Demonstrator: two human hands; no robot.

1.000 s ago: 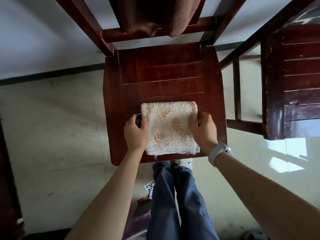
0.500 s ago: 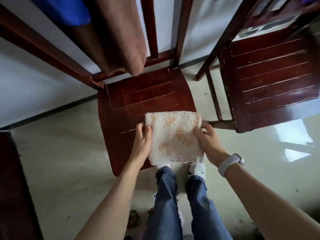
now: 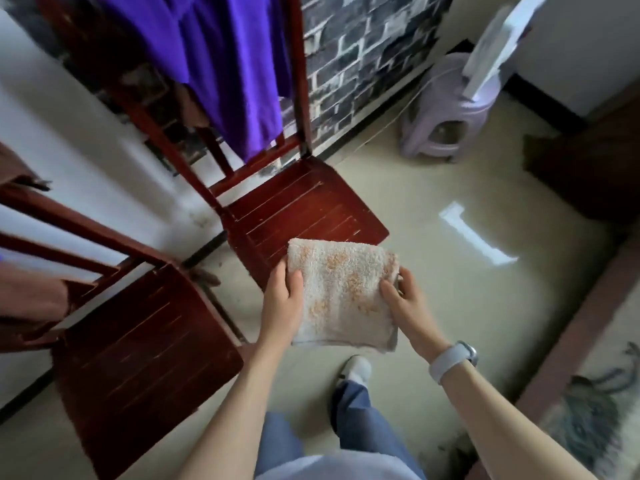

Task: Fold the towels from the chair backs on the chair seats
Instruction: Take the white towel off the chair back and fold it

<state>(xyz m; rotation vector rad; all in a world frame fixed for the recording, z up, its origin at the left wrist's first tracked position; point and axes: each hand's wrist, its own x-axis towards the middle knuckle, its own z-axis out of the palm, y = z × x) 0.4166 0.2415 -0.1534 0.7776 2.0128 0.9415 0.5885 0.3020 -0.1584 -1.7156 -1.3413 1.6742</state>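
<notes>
Folded towel [image 3: 343,292]: cream terry with orange flecks, a compact rectangle, held in the air between both hands in front of the person, above the floor [image 3: 467,306] and overlapping in view the near corner of the further chair seat [image 3: 301,209]; whether it touches that seat cannot be told. Left hand [image 3: 282,303]: grips the towel's left edge, thumb lying on top of the cloth, the other fingers hidden beneath it. Right hand [image 3: 407,303]: grips the right edge, thumb pressed on the top face, fingers curled around the side and under; a pale wristband [image 3: 452,362] sits on that wrist. Further chair: dark red wood, slatted seat bare, a purple towel [image 3: 228,64] draped over its back and hanging down towards the seat. Nearer chair seat [image 3: 138,355]: same dark red wood, at the lower left, bare on top; a brown cloth [image 3: 31,296] hangs at its back, at the left edge of view, partly cut off. Background: brick-patterned wall panel [image 3: 363,60] behind the further chair; a lilac plastic stool [image 3: 450,109] on the floor near the wall, upper right. Foreground: blue trousers [image 3: 360,420] and a white shoe [image 3: 356,367] directly below the towel.
</notes>
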